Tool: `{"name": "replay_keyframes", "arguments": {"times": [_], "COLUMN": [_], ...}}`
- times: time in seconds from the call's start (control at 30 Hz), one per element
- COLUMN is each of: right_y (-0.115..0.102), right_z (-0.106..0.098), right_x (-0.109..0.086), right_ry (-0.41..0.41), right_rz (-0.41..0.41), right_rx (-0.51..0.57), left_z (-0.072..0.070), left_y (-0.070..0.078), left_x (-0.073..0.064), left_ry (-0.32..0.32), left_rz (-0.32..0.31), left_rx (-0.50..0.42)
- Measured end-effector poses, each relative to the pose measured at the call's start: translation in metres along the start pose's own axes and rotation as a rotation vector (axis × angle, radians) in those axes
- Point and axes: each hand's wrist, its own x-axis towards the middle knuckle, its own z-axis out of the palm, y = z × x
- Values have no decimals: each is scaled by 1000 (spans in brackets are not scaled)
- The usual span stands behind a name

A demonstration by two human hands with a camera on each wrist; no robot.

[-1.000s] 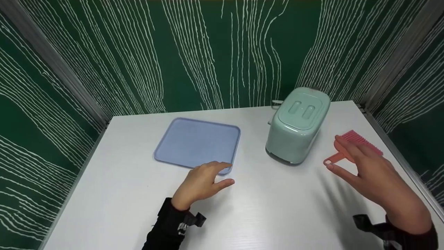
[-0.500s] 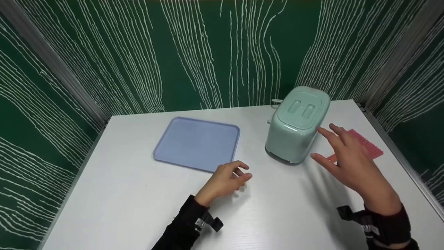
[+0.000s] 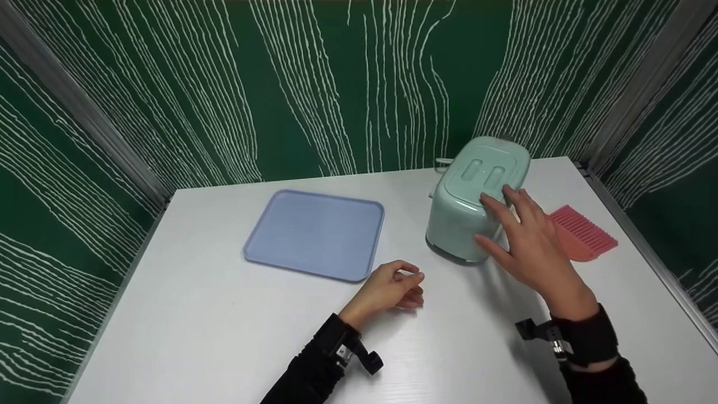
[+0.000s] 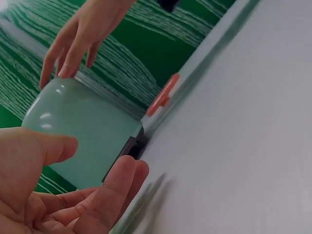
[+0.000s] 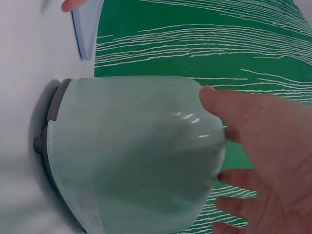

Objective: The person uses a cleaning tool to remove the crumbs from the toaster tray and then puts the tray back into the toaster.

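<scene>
A mint-green toaster (image 3: 468, 219) stands on the white table, its lid with two raised oblong ridges on top. My right hand (image 3: 527, 247) hovers at the toaster's near top edge, fingers spread and thumb apart. In the right wrist view, the fingertips (image 5: 207, 95) reach round the upper end of the toaster; whether they press on it I cannot tell. My left hand (image 3: 390, 289) is a little off the toaster's near left side, by the corner of the blue tray (image 3: 314, 235). Its fingers hang loosely curled and hold nothing.
A pink and orange comb-toothed tool (image 3: 586, 233) lies right of the toaster, partly hidden by my right hand. Green walls with white lines (image 3: 303, 84) close off the back and both sides. A cord shows behind the toaster.
My right hand has moved left from over the comb-toothed tool to the toaster's top. My left hand has moved right, off the tray's corner, and its fingers have curled loosely.
</scene>
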Motion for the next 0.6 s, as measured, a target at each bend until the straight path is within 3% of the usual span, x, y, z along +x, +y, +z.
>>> {"name": "replay_keyframes", "arguments": {"times": [0.3, 0.6], "right_y": [2, 4], "right_z": [14, 23], "right_x": [9, 12], "right_ry": [16, 44], "right_rz": [36, 63], "right_rx": [-18, -44], "left_z": [19, 33], "left_y": [-2, -4], "left_x": [20, 39], "left_ry": [-3, -11], "left_rz": [-99, -122], "left_rx": [-176, -305]}}
